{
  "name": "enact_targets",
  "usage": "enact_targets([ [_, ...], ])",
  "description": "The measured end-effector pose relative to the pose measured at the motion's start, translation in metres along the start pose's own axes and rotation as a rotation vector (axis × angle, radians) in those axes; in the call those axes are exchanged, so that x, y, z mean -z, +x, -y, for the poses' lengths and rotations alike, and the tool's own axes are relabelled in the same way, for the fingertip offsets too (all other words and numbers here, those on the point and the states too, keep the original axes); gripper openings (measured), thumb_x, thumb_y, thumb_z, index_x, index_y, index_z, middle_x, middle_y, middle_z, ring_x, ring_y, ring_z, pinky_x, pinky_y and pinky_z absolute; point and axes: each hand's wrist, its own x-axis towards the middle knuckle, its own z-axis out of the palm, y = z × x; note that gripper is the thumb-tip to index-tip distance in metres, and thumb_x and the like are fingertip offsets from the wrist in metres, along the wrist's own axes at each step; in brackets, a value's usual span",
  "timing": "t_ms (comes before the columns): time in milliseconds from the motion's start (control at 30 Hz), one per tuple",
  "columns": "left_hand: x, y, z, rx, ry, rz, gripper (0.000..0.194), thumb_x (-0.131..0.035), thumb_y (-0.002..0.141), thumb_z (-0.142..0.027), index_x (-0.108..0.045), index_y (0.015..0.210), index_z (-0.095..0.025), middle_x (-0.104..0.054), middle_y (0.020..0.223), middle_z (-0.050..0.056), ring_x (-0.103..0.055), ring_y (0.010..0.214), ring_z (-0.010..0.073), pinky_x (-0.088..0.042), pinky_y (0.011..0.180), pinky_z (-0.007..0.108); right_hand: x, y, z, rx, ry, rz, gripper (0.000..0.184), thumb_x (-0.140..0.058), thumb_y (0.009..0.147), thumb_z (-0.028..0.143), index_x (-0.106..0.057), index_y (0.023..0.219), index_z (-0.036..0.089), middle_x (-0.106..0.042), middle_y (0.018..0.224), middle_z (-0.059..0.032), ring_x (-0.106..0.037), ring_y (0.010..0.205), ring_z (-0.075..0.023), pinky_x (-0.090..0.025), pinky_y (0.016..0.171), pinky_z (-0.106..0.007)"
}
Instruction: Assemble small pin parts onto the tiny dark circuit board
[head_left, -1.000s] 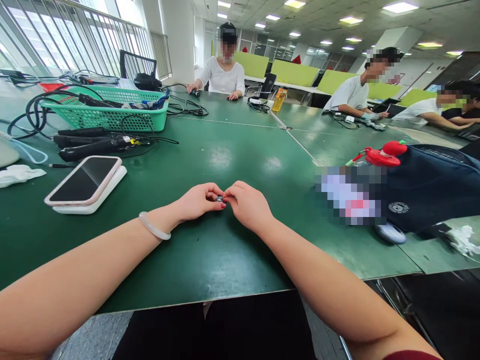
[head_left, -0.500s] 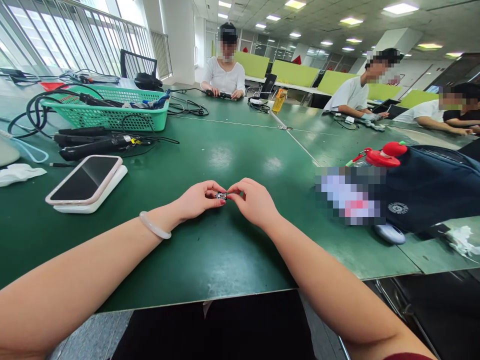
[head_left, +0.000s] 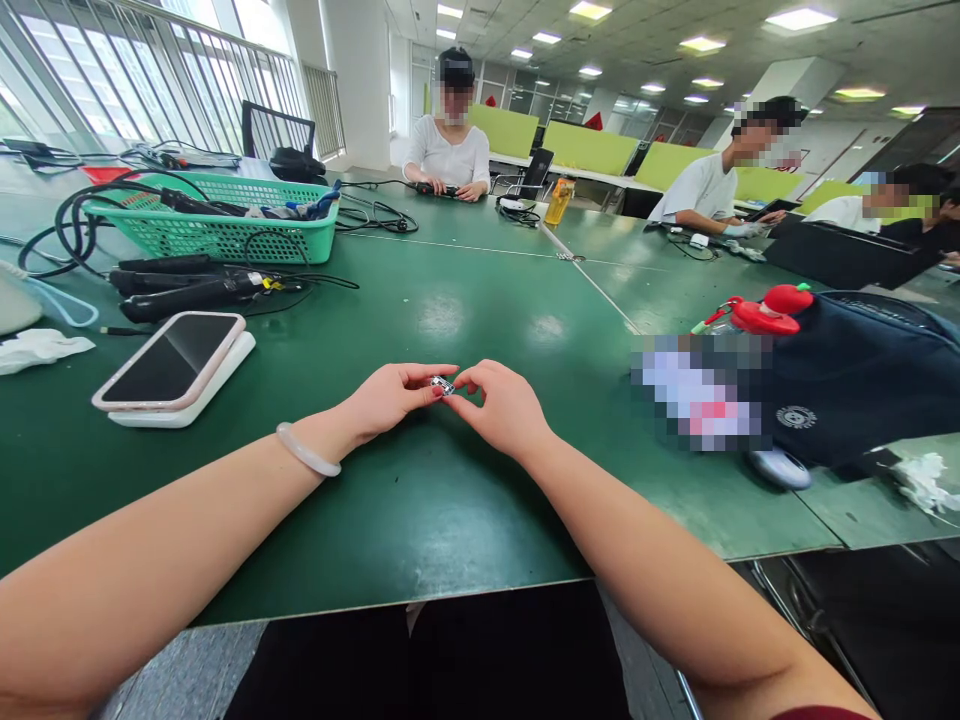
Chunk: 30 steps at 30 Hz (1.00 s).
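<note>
Here's the left hand (head_left: 386, 397), thumb and finger pinching a small silvery-black piece (head_left: 443, 385) over the green table (head_left: 420, 520); its right end sits at the right hand's (head_left: 508, 405) curved thumb and forefinger, gripped or merely touched, can't tell.

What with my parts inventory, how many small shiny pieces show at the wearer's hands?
1: the small shiny piece, held in the left hand, close to the right hand; the hands may hide others.
</note>
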Motion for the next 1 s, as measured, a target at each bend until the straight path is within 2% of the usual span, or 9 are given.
enact_targets([
  [133,-0.003,-0.003,-0.006,0.021,-0.111,0.054,0.051,-0.072,0.068,-0.034,-0.062,0.115,-0.016,-0.065,0.112,0.009,-0.059,0.103,0.0213,-0.043,0.095,0.037,-0.002,-0.001,0.003,0.027,-0.054,-0.016,0.018,-0.058,0.08,0.039,-0.062,0.082,0.021,-0.059,0.084,0.0005,-0.051,0.066,-0.0091,-0.036,0.061,-0.022],
  [267,-0.004,-0.005,-0.004,0.087,-0.227,0.126,0.052,-0.072,0.068,-0.027,-0.06,0.118,-0.016,-0.066,0.111,0.01,-0.06,0.101,0.02,-0.045,0.094,0.037,-0.008,-0.002,0.006,0.068,-0.151,0.003,0.02,-0.055,0.082,0.04,-0.061,0.078,0.021,-0.059,0.082,0.0001,-0.052,0.066,-0.0098,-0.034,0.06,-0.023],
  [467,0.003,-0.004,-0.003,0.166,-0.163,0.132,0.053,-0.069,0.069,-0.023,-0.057,0.12,-0.015,-0.067,0.108,0.009,-0.064,0.093,0.0164,-0.045,0.094,0.035,-0.013,0.002,0.006,0.103,-0.179,0.066,0.026,-0.055,0.083,0.045,-0.063,0.077,0.021,-0.059,0.077,0.0,-0.051,0.066,-0.0101,-0.032,0.059,-0.023],
  [533,0.012,-0.003,-0.005,0.146,-0.038,0.051,0.057,-0.067,0.07,-0.023,-0.053,0.125,-0.015,-0.066,0.111,0.01,-0.064,0.093,0.0181,-0.046,0.092,0.036,-0.011,0.004,0.002,0.066,-0.143,0.065,0.028,-0.055,0.083,0.047,-0.064,0.077,0.022,-0.058,0.074,0.0005,-0.049,0.064,-0.0099,-0.031,0.058,-0.023],
  [600,0.027,-0.002,-0.008,0.088,0.207,-0.117,0.062,-0.064,0.07,-0.022,-0.048,0.13,-0.017,-0.065,0.112,0.011,-0.065,0.094,0.0214,-0.047,0.089,0.038,-0.007,0.007,-0.004,0.018,-0.077,0.065,0.03,-0.054,0.083,0.047,-0.065,0.074,0.021,-0.057,0.069,0.0008,-0.048,0.063,-0.01,-0.031,0.057,-0.022],
  [700,0.058,-0.001,-0.011,-0.037,0.823,-0.463,0.056,-0.057,0.074,-0.021,-0.049,0.13,-0.017,-0.066,0.109,0.013,-0.061,0.102,0.0293,-0.041,0.095,0.044,-0.002,0.009,-0.015,-0.044,0.069,0.061,0.034,-0.049,0.085,0.044,-0.063,0.068,0.019,-0.056,0.063,0.0014,-0.046,0.06,-0.0096,-0.03,0.056,-0.022],
  [767,0.08,-0.001,-0.01,0.016,1.11,-0.599,0.048,-0.049,0.078,-0.022,-0.054,0.125,-0.014,-0.066,0.108,0.017,-0.059,0.102,0.0345,-0.041,0.092,0.047,0.0,0.01,-0.021,-0.087,0.154,0.045,0.037,-0.046,0.086,0.045,-0.063,0.068,0.018,-0.053,0.058,0.0022,-0.044,0.056,-0.0092,-0.029,0.054,-0.021],
  [900,0.113,-0.002,-0.003,0.251,1.348,-0.586,0.041,-0.044,0.076,-0.013,-0.063,0.112,-0.012,-0.067,0.102,0.018,-0.061,0.098,0.0343,-0.046,0.083,0.042,0.0,0.011,-0.025,-0.149,0.253,0.018,0.043,-0.042,0.085,0.05,-0.065,0.068,0.018,-0.042,0.049,0.0043,-0.037,0.048,-0.0086,-0.026,0.05,-0.022],
  [1000,0.123,-0.003,0.002,0.224,1.431,-0.569,0.037,-0.045,0.075,-0.013,-0.066,0.106,-0.012,-0.066,0.106,0.017,-0.061,0.096,0.0319,-0.047,0.081,0.038,0.0,0.011,-0.025,-0.16,0.282,0.012,0.044,-0.042,0.085,0.052,-0.065,0.067,0.019,-0.04,0.048,0.0046,-0.035,0.047,-0.0084,-0.025,0.049,-0.022],
])
